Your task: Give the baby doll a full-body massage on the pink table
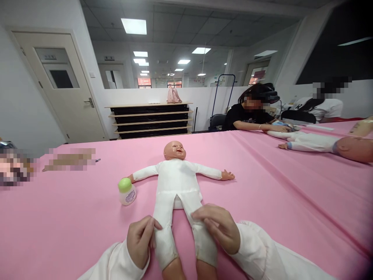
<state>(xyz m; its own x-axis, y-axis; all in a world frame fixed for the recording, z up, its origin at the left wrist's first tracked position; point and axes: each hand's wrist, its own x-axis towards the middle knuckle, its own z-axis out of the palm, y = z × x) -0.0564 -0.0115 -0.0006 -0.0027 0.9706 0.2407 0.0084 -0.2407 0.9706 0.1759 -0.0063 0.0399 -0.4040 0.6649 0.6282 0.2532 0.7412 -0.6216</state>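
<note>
doll (178,177) lies face-up — narrow left hand (141,239) at seven o'clock, half-curled right hand (219,226) at five — grips unclear.

Near doll (178,177) plus far-right doll (317,142): two dolls. Left hand (140,239) plus right hand (220,226): two hands. Green-capped jar (127,193), left: one. Pink backpack (174,96), far: one.

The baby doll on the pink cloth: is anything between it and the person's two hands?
Nothing visible: the left hand and right hand are both right at the legs of the baby doll. The green-capped bottle stands off to the side, beyond the left hand.
</note>
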